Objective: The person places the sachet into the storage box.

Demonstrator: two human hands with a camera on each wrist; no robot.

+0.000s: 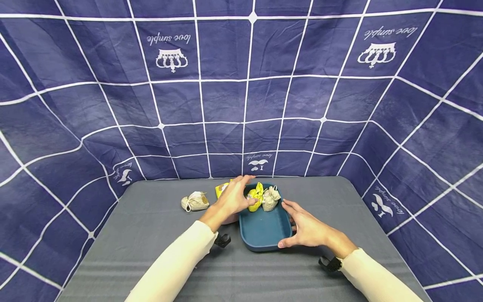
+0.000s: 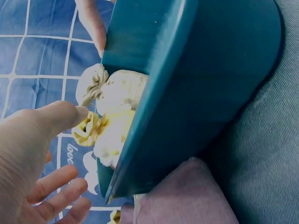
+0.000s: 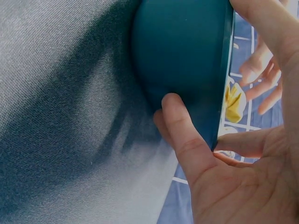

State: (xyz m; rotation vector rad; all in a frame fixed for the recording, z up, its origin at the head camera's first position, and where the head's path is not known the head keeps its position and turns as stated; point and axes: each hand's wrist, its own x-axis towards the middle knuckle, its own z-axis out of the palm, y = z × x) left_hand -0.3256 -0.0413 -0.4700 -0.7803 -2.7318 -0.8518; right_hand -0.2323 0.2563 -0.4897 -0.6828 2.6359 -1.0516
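Observation:
A dark blue tray (image 1: 264, 230) with rounded corners sits in front of me. My right hand (image 1: 307, 227) holds its right side, thumb at the near corner, with other fingers along the outer wall (image 3: 187, 51). At the far end of the tray lie a yellow drawstring pouch (image 1: 255, 199) and a beige drawstring pouch (image 1: 270, 199), side by side. My left hand (image 1: 232, 198) hovers over the tray's far left edge, fingers apart. Its thumb tip comes close to the gathered necks of the pouches in the left wrist view, with nothing gripped.
Left of the tray, a beige pouch (image 1: 195, 201) lies on the grey table (image 1: 151, 235). Partly behind my left hand are another yellow item (image 1: 220, 190) and a mauve cloth item (image 2: 187, 198) against the tray's outer wall. Blue gridded cloth (image 1: 226, 100) hangs around the table.

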